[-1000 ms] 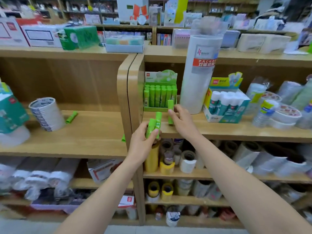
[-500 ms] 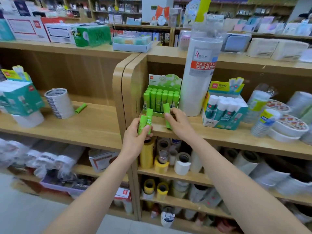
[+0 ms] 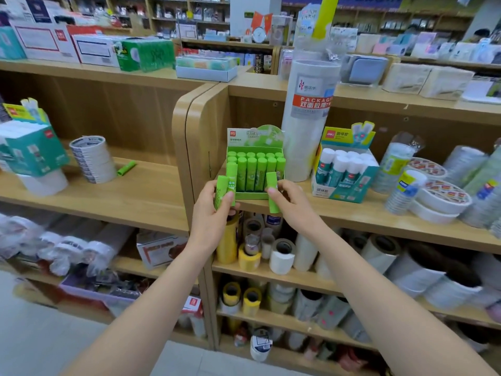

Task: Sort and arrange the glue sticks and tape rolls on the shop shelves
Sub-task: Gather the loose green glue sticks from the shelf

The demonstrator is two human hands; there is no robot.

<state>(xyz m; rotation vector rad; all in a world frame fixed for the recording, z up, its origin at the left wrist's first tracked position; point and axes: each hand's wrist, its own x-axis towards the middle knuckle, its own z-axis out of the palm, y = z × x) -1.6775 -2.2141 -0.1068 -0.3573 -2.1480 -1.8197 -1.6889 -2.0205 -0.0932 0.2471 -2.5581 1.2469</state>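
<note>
My left hand (image 3: 214,213) grips two green glue sticks (image 3: 226,185) upright, just left of the green display box (image 3: 254,195) of glue sticks on the right shelf. My right hand (image 3: 291,203) pinches one more green glue stick (image 3: 272,183) at the box's front right corner. The box holds several upright green sticks. One loose green glue stick (image 3: 126,168) lies on the left shelf beside a stack of white tape rolls (image 3: 93,158).
A tall clear-wrapped tape roll pack (image 3: 309,118) stands right of the green box, then a teal box of white glue sticks (image 3: 344,169) and flat tape rolls (image 3: 439,196). Another teal box (image 3: 32,147) sits far left. Lower shelves hold yellow and white rolls (image 3: 252,256).
The view has swung left and drawn back a little. Both hands have stayed in front of the green box, each holding the same glue sticks.
</note>
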